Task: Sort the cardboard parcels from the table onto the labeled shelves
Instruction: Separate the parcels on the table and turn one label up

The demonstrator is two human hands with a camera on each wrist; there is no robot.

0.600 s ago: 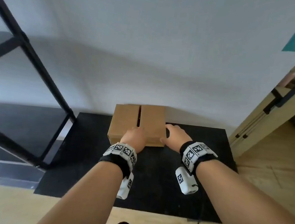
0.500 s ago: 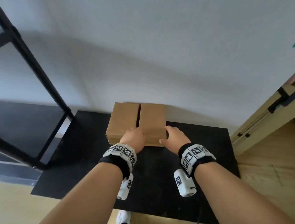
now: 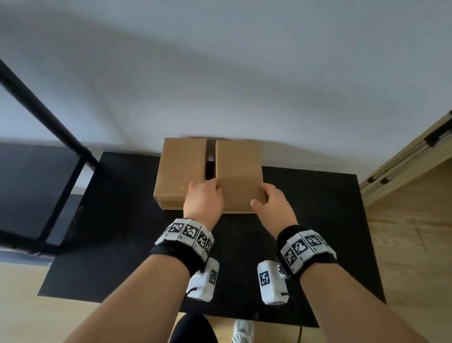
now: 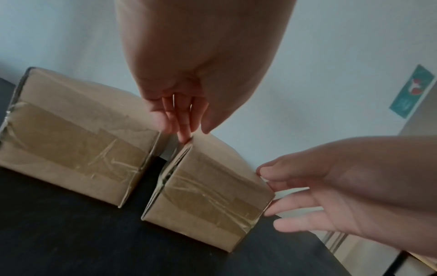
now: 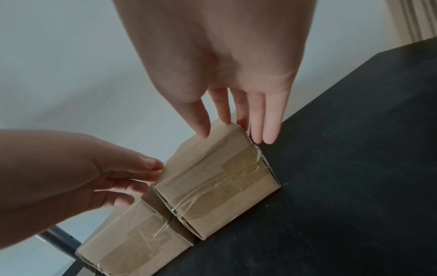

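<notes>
We have the right-hand parcel [image 3: 236, 177] on the black tabletop [image 3: 121, 244], just beside its twin [image 3: 181, 173]. Left hand [image 3: 203, 199] and right hand [image 3: 273, 205] clasp its near corners — fingers curled over the edges. Stiff taped cardboard, probably light; the side walls look like the best hold.

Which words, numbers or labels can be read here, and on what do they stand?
None can be read.
Teal wall sign: a red and white figure, its print too blurred.
Wristbands: only black-and-white square codes, no letters.
Parcels: tape only, no label in view.
</notes>
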